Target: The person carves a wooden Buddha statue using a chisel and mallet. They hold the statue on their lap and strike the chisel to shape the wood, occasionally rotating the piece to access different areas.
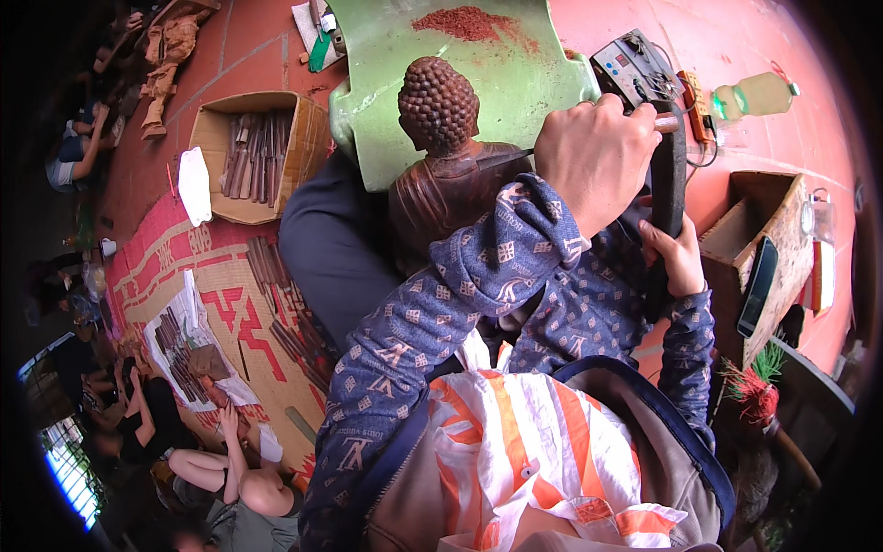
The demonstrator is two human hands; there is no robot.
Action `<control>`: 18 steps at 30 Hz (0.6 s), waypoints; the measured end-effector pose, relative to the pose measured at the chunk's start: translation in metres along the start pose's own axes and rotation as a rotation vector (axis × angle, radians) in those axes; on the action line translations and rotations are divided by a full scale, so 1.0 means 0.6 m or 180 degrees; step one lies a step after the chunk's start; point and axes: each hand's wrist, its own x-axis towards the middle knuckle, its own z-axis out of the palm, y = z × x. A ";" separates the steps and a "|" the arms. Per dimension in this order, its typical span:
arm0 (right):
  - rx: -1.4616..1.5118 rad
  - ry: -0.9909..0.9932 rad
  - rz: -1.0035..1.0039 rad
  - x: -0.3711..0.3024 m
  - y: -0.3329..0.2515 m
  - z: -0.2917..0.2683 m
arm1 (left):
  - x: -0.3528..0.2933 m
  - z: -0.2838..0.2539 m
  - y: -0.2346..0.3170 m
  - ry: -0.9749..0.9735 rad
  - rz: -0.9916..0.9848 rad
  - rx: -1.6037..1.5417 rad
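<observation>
The head view shows a dark brown carved statue (440, 101) standing between the person's legs, and I take this statue as the landmark for all places. To its right, the left hand (596, 152) has its grip closed around a slim tool (504, 158), whose thin blade reaches to the statue's shoulder, near the neck; whether the tip truly touches, I cannot tell. Further to the right of the statue, the right hand (676, 256) has its fingers bent around a dark bar (670, 175), which stands close to the rear end of the tool. Beyond the statue is a green plastic surface (372, 129) with reddish shavings (467, 24), and to its left a cardboard box (311, 156) keeps many hand tools (253, 161). In my judgement, the step in hand is shaping the shoulder with the blade, and the bar probably serves for tapping. The next move would ask that the left grip keeps the blade steady at a shallow angle, while the right gives small, measured taps, because a slip could scratch the finished neck.
</observation>
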 end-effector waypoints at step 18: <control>-0.0338 -0.0066 -0.0305 0.031 -0.039 -0.001 | 0.010 0.010 -0.037 0.0386 -0.0206 0.0258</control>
